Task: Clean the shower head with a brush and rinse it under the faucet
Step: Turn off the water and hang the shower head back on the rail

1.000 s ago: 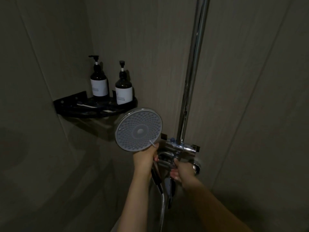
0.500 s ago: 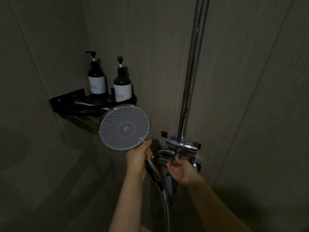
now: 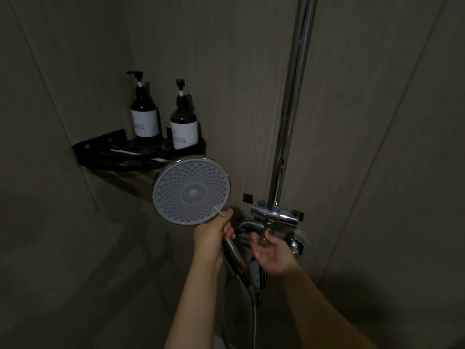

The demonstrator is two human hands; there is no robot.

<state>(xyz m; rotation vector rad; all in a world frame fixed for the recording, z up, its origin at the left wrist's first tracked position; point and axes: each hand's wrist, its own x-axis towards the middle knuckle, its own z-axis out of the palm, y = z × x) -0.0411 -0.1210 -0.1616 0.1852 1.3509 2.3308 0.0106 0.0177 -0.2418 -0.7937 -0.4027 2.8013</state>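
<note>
I am looking into a dim shower corner, and my left hand (image 3: 212, 239) is gripping the handle of the shower head (image 3: 191, 191), fingers closed around it. The round face of the shower head is turning toward me, and its upper edge is lying just in front of the corner shelf (image 3: 110, 153), so there is very little room above it. A thin white stick, maybe the brush (image 3: 218, 211), is crossing the lower edge of the face near my thumb; I cannot tell what it is exactly. My right hand (image 3: 273, 253) is reaching to the faucet (image 3: 275, 217), palm up, with the fingers loosely open around the small lever under the faucet body; I cannot tell if they are touching it. The two hands are staying apart, with the curved spout between them. The hose (image 3: 253, 313) is hanging down from the handle between my forearms. The chrome pipe (image 3: 293, 102) is rising straight from the faucet and is blocking the space to the right of the shower head. On the shelf two dark pump bottles (image 3: 144, 117) are standing side by side, well above my hands. The wall to the left is giving open room.
</note>
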